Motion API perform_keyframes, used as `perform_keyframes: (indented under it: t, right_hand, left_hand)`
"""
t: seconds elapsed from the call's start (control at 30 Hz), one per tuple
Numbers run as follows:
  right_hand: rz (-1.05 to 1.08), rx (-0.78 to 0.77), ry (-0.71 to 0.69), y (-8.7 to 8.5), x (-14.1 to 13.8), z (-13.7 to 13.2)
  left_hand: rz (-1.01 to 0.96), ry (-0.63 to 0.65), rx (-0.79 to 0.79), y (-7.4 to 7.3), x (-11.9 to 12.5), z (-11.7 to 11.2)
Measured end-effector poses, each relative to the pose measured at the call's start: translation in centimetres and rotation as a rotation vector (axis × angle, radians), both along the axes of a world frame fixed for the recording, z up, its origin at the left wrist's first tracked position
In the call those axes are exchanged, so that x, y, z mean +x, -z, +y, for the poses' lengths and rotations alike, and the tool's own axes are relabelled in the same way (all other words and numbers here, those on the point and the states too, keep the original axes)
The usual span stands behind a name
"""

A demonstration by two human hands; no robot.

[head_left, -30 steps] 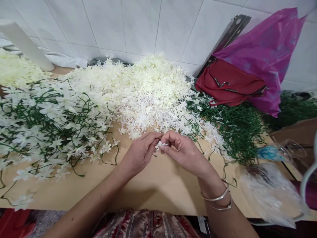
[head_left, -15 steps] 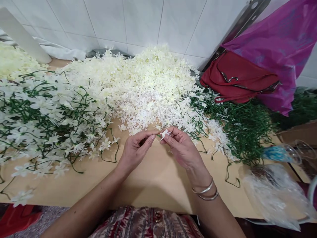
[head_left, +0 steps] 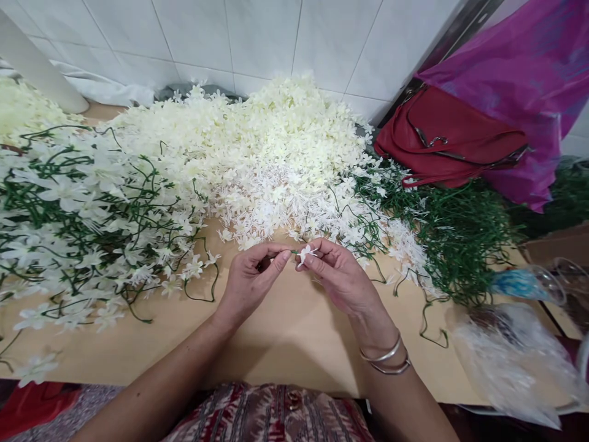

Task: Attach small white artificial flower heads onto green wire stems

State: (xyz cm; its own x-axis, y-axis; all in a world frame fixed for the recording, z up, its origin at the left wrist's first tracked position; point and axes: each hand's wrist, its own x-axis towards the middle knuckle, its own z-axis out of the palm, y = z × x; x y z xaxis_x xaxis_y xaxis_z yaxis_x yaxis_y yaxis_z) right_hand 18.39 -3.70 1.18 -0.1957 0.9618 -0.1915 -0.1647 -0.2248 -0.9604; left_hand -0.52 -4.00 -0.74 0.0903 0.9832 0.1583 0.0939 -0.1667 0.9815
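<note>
Over the table's middle, my left hand (head_left: 254,275) pinches a thin green stem (head_left: 294,252) between thumb and forefinger. Opposite it, my right hand (head_left: 338,273) grips a small white artificial flower (head_left: 305,253) at the stem's end, its thumb and fingertips on the petals. Fine white filaments stick out of the flower. Just beyond both hands lies a heap of loose white and cream blossoms (head_left: 276,135). To the left is a pile of white flowers on green stems (head_left: 96,215). Bare green stems (head_left: 464,233) are bunched on the right.
A red handbag (head_left: 451,138) and a purple plastic bag (head_left: 515,80) stand at the back right. A clear plastic bag (head_left: 519,362) lies at the front right of the wooden table (head_left: 285,344). Behind runs a tiled wall (head_left: 262,37).
My hands stay almost in place. The fingers on the flower and stem have shifted slightly, with a bit more green stem showing between them. The view has moved a little.
</note>
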Motion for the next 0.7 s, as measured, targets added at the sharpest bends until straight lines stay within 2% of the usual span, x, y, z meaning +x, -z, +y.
perform_keyframes:
  t: [0.33,0.53,0.7]
  right_hand:
    - [-0.043,0.036,-0.004,0.5,-0.1,-0.1]
    - [-0.057,0.036,-0.042,0.7,0.0,0.0]
    - [-0.033,0.008,-0.076,1.2,0.0,0.2]
  left_hand:
    - [0.018,0.033,0.087,0.3,-0.2,0.2]
    - [-0.052,0.125,0.007,1.0,-0.1,0.2]
    - [-0.086,0.152,-0.039,1.4,-0.1,0.2]
